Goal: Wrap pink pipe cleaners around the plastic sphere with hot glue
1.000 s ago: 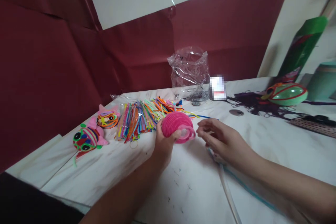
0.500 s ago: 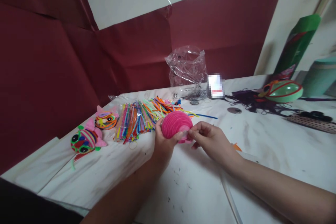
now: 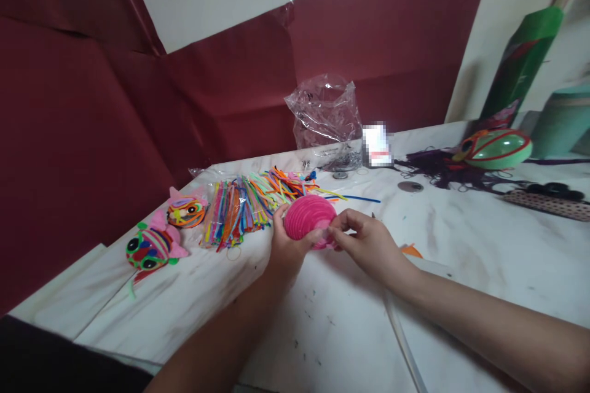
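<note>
A pink ball (image 3: 308, 216), its surface ringed with fuzzy rows that look like pipe cleaner, sits above the table in my left hand (image 3: 290, 245). The left fingers wrap its far side and the thumb presses on its lower front. Against the ball's right edge my right hand (image 3: 364, 242) closes thumb and forefinger in a pinch; what lies between those fingertips is too small to make out. Behind the ball spread many coloured pipe cleaners (image 3: 237, 209), partly in a clear bag. Two decorated stuffed-looking figures (image 3: 152, 245) with big eyes and pink fins lie at the left.
A crumpled clear plastic bag (image 3: 325, 113) stands against the dark red backing. At the right are a green balloon-like piece (image 3: 502, 148) with red lines, dark purple threads (image 3: 428, 166) and a dotted case (image 3: 544, 204). A glue-stick-like translucent rod (image 3: 403, 341) lies beneath my right forearm.
The view has shifted slightly. My left hand keeps hold of the pink ball, while the right hand has turned a little and its fingers have drawn closer together at the ball's edge.
</note>
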`<state>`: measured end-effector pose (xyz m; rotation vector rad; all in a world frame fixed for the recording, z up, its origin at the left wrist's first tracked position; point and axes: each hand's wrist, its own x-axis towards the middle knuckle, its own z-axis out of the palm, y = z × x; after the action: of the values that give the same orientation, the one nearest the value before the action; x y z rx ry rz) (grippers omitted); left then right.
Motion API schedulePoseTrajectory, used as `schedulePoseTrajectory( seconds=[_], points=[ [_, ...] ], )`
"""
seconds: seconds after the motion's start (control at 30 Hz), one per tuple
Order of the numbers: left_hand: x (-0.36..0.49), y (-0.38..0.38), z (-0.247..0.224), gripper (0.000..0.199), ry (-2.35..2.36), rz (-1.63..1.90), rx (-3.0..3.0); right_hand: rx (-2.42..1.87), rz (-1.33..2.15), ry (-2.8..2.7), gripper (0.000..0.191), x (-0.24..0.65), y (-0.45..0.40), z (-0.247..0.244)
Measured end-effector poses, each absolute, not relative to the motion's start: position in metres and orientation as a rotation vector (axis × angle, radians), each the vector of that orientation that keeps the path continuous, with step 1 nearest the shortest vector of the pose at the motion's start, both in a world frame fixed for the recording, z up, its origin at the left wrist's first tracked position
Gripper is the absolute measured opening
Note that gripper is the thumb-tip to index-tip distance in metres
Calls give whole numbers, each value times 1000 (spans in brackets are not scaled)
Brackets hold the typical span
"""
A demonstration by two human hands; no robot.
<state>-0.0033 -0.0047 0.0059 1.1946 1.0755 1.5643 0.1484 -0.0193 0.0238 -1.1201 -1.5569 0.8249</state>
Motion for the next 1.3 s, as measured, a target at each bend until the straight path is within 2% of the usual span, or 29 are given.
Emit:
schedulePoseTrajectory(
  seconds=[0.5,0.67,0.93,1.13,1.3],
  points=[
    [-2,-8,7,92,1021,1599,1174,-1111,994,-1478,17,150,-22,31],
    [-5,-2,1,81,882,1580,1181,-1130,999,-1473,17,152,-22,32],
    [-5,-2,2,94,926,1556,1227,-1122,1009,-1478,15,153,-20,30],
    [-6,1,-2,84,889,1551,1222,-1117,1049,-1421,14,153,-16,29],
    [-8,2,-2,87,920,1571,1272,-1110,1035,-1451,13,154,-15,28]
  ],
)
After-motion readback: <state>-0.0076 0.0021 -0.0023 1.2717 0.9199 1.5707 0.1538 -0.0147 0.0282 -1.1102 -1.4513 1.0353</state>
